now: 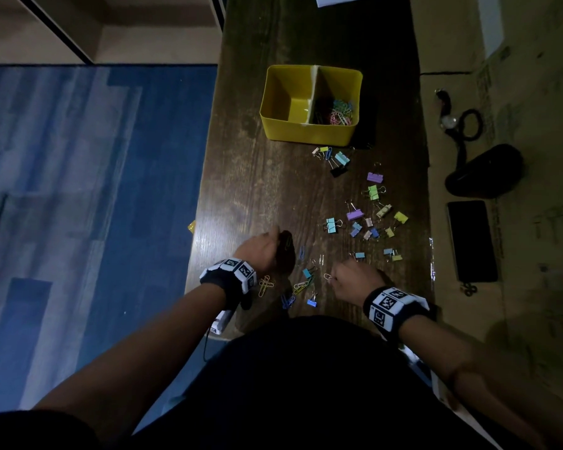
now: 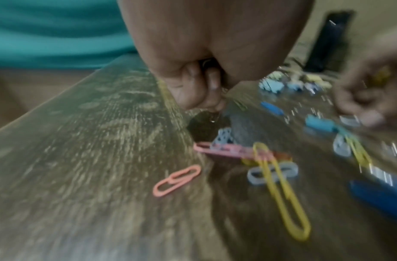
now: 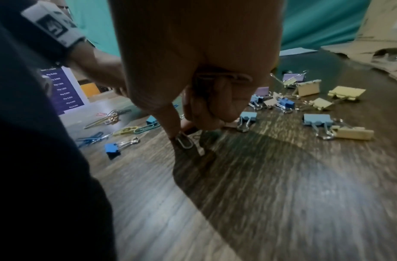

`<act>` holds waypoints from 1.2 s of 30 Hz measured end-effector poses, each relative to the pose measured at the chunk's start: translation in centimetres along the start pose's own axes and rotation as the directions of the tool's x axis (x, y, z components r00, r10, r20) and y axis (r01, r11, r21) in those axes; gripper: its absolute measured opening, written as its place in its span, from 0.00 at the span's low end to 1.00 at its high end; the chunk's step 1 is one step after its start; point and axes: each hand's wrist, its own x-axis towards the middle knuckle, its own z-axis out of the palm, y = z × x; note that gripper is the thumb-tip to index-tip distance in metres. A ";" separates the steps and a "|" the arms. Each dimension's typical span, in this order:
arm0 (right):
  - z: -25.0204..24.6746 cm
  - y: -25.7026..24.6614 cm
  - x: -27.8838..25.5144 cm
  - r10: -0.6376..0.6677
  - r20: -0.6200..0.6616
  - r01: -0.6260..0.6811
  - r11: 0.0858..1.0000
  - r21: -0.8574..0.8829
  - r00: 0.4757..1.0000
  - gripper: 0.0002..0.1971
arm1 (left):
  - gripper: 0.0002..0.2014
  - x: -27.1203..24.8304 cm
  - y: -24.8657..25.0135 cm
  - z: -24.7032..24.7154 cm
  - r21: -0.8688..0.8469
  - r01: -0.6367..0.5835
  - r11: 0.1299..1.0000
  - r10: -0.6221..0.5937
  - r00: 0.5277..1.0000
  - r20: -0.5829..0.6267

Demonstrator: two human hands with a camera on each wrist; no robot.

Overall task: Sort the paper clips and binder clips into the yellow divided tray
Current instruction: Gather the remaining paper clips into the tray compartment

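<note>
The yellow divided tray stands at the far middle of the dark wooden table; its right compartment holds coloured paper clips, its left one is bare. Binder clips lie scattered right of centre. Loose paper clips lie near the front edge. My left hand hovers low over the table with curled fingers pinching a small paper clip. My right hand keeps pink paper clips tucked in its curled fingers while thumb and forefinger pinch a pale paper clip on the table.
A black phone, a black pouch and a cable lie on cardboard to the right. The table's left edge drops to blue floor. A blue binder clip and a long yellow paper clip lie between my hands.
</note>
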 end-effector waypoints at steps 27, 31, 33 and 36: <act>-1.0 2.7 -1.0 0.026 -0.019 -0.008 0.785 0.620 0.999 0.25 | 0.12 1.3 1.3 -0.3 0.000 0.079 0.997 -0.078 0.986 -0.144; -1.9 2.6 -0.8 0.061 0.037 -0.070 0.716 0.694 0.997 0.12 | 0.15 1.2 1.6 -0.3 0.015 0.084 0.996 -0.081 0.986 -0.145; -2.0 2.7 -0.6 0.049 0.048 -0.069 0.719 0.691 0.998 0.14 | 0.20 1.3 1.6 0.2 0.071 0.114 0.991 -0.104 0.985 -0.137; -2.2 2.8 -0.3 -0.003 0.040 -0.021 0.808 0.589 0.999 0.14 | 0.21 1.1 2.0 0.9 0.185 0.128 0.974 -0.107 0.987 -0.119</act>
